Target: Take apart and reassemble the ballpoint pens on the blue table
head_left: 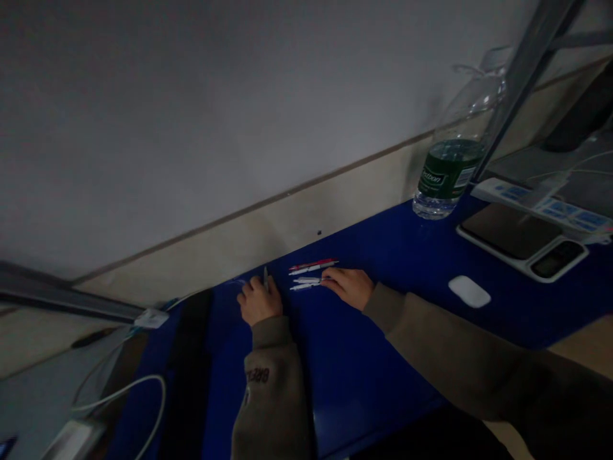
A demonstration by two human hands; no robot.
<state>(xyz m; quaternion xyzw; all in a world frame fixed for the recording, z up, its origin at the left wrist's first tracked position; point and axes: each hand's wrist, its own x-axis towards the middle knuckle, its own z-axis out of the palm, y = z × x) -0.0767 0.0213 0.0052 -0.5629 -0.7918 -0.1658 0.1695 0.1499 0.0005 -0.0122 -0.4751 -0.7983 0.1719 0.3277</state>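
Two white pens [306,280] meet the right hand [350,287], their ends there indistinct.

Light is dim, detail soft, and the bottle [450,169] glints faintly.

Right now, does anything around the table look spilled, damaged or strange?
I see nothing spilled or damaged. One small oddity: a dark spot on the pale wall strip behind the pens; I cannot tell what it is. The bottle seems to lean, but the table slants too, so probably the view is tilted.
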